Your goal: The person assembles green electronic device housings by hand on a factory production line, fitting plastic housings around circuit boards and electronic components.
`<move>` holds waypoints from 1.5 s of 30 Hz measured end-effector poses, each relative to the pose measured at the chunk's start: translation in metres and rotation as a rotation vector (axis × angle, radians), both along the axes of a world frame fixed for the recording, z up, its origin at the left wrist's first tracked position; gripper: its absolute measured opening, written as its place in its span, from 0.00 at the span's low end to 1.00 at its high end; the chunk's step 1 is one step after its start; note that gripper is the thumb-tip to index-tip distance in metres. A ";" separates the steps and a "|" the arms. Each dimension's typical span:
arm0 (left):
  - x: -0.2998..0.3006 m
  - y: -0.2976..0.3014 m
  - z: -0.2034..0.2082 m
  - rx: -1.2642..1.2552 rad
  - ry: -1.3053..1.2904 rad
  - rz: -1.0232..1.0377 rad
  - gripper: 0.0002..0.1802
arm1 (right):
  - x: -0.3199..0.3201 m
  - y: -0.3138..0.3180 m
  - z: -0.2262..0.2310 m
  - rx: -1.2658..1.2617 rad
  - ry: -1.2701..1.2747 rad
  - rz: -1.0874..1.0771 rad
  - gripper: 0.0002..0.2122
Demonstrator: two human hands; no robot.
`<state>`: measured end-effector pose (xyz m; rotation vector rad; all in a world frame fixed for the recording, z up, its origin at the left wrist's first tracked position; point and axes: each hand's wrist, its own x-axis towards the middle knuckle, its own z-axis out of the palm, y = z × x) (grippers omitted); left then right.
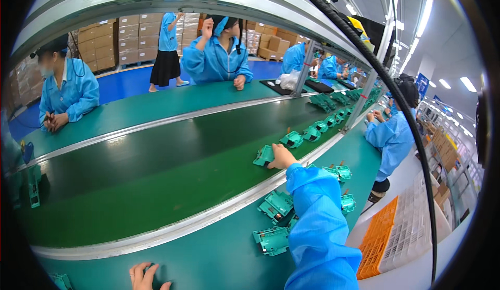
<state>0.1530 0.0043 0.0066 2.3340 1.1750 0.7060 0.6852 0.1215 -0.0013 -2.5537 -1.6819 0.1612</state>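
Observation:
My right arm in a blue sleeve reaches across the metal rail, and my right hand (283,157) is closed on the edge of a green plastic housing (263,155) on the conveyor belt. Low in the view, my left hand (145,277) rests over the near bench with its fingers apart and nothing in them. Beside my right forearm lie more green housings, among them one open-framed housing (272,240) and another (276,205) just behind it. Part of my sleeve hides some of this group.
A row of similar housings (311,133) runs up the green belt (156,186) to the right. At the belt's left end stands a long green part (34,186). Co-workers in blue sit across and to the right. A black cable (416,134) hangs at right, above crates (380,232).

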 end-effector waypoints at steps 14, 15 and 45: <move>-0.002 -0.021 0.032 -0.149 -0.225 -0.159 0.20 | -0.212 -0.122 0.135 0.467 0.340 0.458 0.43; -0.003 -0.027 0.027 -0.323 -0.403 -0.206 0.22 | -0.241 -0.140 0.135 0.494 0.375 0.556 0.43; -0.070 -0.013 -0.029 -1.236 -1.426 -0.138 0.28 | -0.405 -0.140 -0.019 -0.166 2.406 0.219 0.22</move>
